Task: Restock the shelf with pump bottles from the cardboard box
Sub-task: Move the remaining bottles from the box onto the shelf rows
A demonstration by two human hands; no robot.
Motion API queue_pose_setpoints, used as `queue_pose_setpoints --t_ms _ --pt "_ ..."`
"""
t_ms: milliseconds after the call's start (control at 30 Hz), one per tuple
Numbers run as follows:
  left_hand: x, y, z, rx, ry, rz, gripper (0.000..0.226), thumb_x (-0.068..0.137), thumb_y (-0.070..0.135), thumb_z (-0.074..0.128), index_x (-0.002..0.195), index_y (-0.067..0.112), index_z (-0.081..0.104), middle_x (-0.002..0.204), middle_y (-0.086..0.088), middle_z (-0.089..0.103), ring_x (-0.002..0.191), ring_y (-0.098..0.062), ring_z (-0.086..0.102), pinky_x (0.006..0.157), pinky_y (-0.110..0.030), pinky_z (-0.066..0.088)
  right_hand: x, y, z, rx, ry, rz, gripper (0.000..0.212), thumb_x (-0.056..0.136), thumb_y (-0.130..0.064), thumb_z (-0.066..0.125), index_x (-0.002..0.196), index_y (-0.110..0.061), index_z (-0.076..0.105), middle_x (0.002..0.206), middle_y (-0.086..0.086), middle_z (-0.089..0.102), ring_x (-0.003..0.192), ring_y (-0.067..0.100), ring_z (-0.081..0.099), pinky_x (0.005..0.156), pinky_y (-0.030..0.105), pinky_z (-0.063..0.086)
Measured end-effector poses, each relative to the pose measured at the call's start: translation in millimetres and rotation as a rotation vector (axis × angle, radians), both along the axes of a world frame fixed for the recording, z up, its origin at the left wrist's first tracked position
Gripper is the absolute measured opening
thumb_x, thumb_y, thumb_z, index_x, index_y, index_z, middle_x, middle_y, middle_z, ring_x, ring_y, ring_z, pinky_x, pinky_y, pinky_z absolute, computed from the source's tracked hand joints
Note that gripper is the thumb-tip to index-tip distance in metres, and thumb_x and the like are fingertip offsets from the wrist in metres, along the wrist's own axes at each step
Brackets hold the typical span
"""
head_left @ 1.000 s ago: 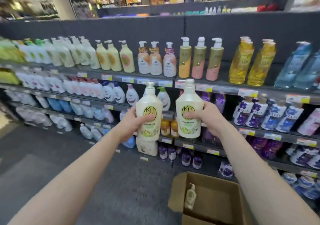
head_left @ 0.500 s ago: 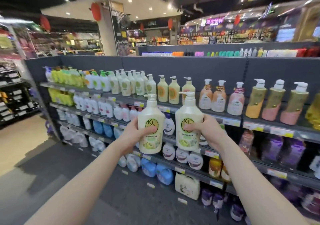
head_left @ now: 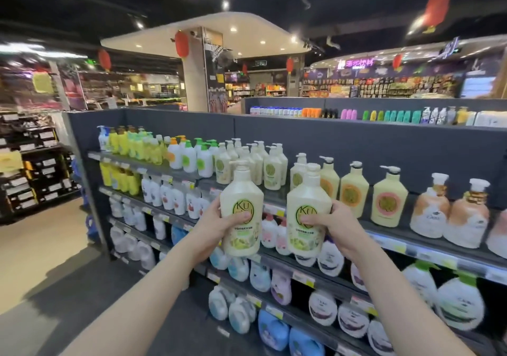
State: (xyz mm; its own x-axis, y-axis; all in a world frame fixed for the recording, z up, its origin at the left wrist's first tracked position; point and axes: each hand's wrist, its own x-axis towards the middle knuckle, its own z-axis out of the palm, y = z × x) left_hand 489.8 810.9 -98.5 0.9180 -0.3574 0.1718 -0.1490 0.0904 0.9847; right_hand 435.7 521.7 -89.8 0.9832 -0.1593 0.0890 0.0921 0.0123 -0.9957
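My left hand grips a cream pump bottle with a green round label, held upright in front of the shelf. My right hand grips a second, matching pump bottle beside it. Both bottles hang level with the top shelf, just before a group of matching cream bottles standing there. The cardboard box is out of view.
The dark shelf unit runs from left to right with several rows of soap and lotion bottles. Peach-label cream bottles stand right of my hands. A grey floor lies at lower left. Other store aisles sit behind.
The view has swung up and left, so the cardboard box has left the frame. Both hands have carried their bottles up toward the top shelf's cream bottles.
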Motion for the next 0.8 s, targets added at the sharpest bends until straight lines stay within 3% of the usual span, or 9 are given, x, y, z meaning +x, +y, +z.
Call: queue_pose_setpoints --t_ms 167,300,500,667,800 --pt "111.3 12.6 -2.4 0.0 0.055 -0.024 0.057 0.086 0.011 0.081 0.137 0.02 0.059 0.122 -0.013 0.075 0.113 -0.032 0.072 0.087 -0.044 0.061 114.3 21.8 -0.4 0.018 0.013 -0.037 0.047 0.072 0.006 0.087 0.113 -0.008 0.071 0.101 0.006 0.082 0.098 0.026 0.077 0.078 0.039 0.061" --pt "188.2 18.3 -0.2 -0.006 0.081 -0.068 0.059 0.087 0.006 0.08 0.138 0.023 0.057 0.121 -0.011 0.076 0.111 -0.028 0.074 0.082 -0.037 0.062 185.1 28.0 -3.2 0.019 0.044 -0.091 0.056 0.069 0.002 0.09 0.119 -0.009 0.07 0.106 0.007 0.081 0.103 0.029 0.076 0.094 0.053 0.059" --pt "291.1 23.8 -12.8 0.004 0.092 -0.17 0.061 0.086 0.004 0.08 0.141 0.021 0.057 0.126 -0.014 0.073 0.117 -0.032 0.07 0.096 -0.049 0.059 262.8 42.1 -17.1 -0.022 0.059 -0.189 0.062 0.067 -0.003 0.092 0.122 -0.014 0.067 0.108 0.005 0.08 0.105 0.027 0.075 0.095 0.054 0.058" --pt "367.2 33.8 -34.9 0.067 0.09 -0.303 0.074 0.074 0.018 0.092 0.139 0.019 0.056 0.126 -0.013 0.073 0.118 -0.033 0.07 0.101 -0.059 0.054 313.7 65.2 -34.8 -0.068 0.077 -0.319 0.085 0.043 -0.031 0.097 0.121 -0.021 0.064 0.111 0.001 0.079 0.106 0.026 0.075 0.093 0.054 0.059" --pt "407.4 33.8 -38.2 0.106 0.114 -0.42 0.076 0.072 0.022 0.094 0.137 0.024 0.055 0.122 -0.006 0.076 0.114 -0.027 0.073 0.099 -0.058 0.056 347.5 81.4 -41.5 -0.096 0.111 -0.418 0.08 0.052 -0.021 0.098 0.124 -0.015 0.062 0.111 0.005 0.078 0.102 0.025 0.075 0.089 0.051 0.062"
